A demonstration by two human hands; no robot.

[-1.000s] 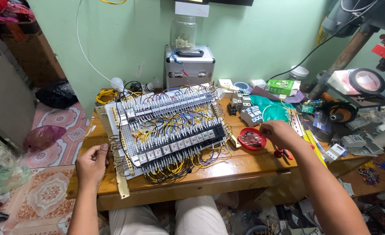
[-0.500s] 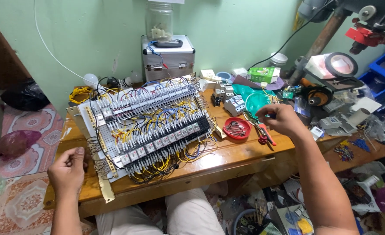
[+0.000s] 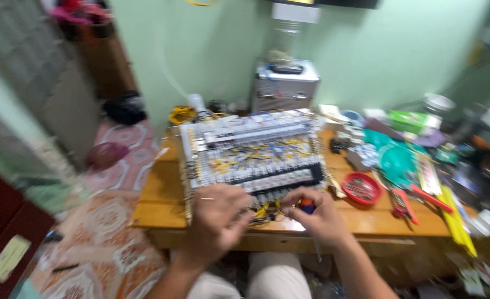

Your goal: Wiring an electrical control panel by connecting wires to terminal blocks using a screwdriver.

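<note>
Frame is motion-blurred, so fine detail is lost. Both hands sit at the near edge of the wired control panel, a flat board w/ rows of terminal blocks, a dark strip across its lower part and yellow wires, lying on the wooden workbench in front of the person.

Left hand: back of hand up, fingers curled loosely & resting on the panel's front edge near the loose yellow wires; can't tell if it pinches a wire, too blurred.

Right hand: closed in a fist round a tool w/ an orange-and-blue handle, prob. a screwdriver, handle top poking out above the knuckles, just beside the panel's lower right corner. Hands are near each other, not touching.

Right of the panel on the bench: red round dish of small parts, red-handled pliers, teal plate, yellow strips. Behind the panel, against the green wall: silver metal case
</note>
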